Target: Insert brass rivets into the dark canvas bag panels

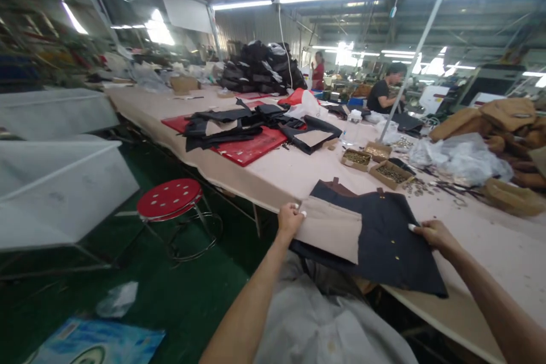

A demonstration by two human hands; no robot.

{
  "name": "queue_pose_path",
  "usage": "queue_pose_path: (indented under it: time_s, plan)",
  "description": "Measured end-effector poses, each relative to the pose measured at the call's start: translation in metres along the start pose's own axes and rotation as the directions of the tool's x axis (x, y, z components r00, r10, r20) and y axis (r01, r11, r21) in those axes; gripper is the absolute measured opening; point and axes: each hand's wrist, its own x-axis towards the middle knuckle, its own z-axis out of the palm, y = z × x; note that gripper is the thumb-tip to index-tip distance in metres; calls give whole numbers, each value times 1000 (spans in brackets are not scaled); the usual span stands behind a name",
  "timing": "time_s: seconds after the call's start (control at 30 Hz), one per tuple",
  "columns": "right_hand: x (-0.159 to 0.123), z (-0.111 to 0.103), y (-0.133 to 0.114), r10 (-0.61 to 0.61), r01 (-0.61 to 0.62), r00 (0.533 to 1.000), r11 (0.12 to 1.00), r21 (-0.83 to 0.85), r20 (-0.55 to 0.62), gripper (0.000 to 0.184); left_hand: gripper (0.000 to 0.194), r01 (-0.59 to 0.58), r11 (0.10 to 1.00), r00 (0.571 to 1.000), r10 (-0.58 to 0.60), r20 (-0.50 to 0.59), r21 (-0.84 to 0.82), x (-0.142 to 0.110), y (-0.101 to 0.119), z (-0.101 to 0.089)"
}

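Observation:
A dark fabric piece (384, 239) lies over the near edge of the table, partly overhanging it. On its left part is a beige fabric panel (330, 227), and small brass-coloured dots show on the dark cloth. Brown tabs stick out along its far edge. My left hand (290, 220) pinches the left edge, thumb on top of the beige panel. At the right edge, my right hand (437, 236) grips the dark cloth between thumb and fingers. White coverings show on some fingertips of both hands.
Small boxes of metal fittings (389, 173) stand beyond the cloth, with loose fittings and tools beside them. Dark cut pieces lie on a red board (251, 145). A red stool (170, 199) and white bins (63, 193) stand left. A co-worker (386, 91) sits across the table.

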Motion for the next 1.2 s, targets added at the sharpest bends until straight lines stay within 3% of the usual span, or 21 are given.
queue_pose_path:
  time_s: [0.13, 0.23, 0.3, 0.4, 0.53, 0.63, 0.8, 0.97, 1.07, 1.2]
  plan:
    - [5, 21, -19, -86, 93, 995, 970, -223, 40, 40, 30, -93, 980, 995, 98, -24, 173, 53, 34, -7]
    - [12, 19, -40, -130, 136, 991, 909, -394, 42, 40, 37, -178, 889, 978, 207, -22, 422, 77, 61, 3]
    - [19, 7, -52, -110, 119, 993, 898, -425, 45, 34, 42, -267, 786, 954, 298, 37, 558, 81, 74, 20]
    - [35, -17, -65, -77, 93, 995, 940, -329, 59, 24, 52, -400, 695, 913, 357, 196, 597, 76, 82, 58]
    - [74, -39, -79, -218, 180, 972, 930, -321, -86, 15, 73, -456, 624, 890, 328, 317, 634, 72, 71, 104]
    - [116, -48, -104, -305, 205, 934, 883, -423, -185, 13, 81, -482, 584, 876, 338, 344, 653, 80, 64, 120]
    - [188, -50, -176, -295, 186, 943, 852, -489, -155, 20, 81, -483, 575, 876, 312, 368, 661, 92, 67, 115]
    - [218, -7, -240, -377, 312, 924, 833, -457, -58, 24, 87, -433, 608, 899, 235, 370, 666, 87, 59, 92]
    - [237, 21, -246, -475, 455, 879, 803, -384, 47, 22, 86, -425, 679, 896, 222, 384, 598, 84, 51, 83]
    - [274, 33, -223, -511, 509, 856, 805, -305, 80, 17, 83, -398, 735, 899, 194, 393, 549, 81, 46, 76]
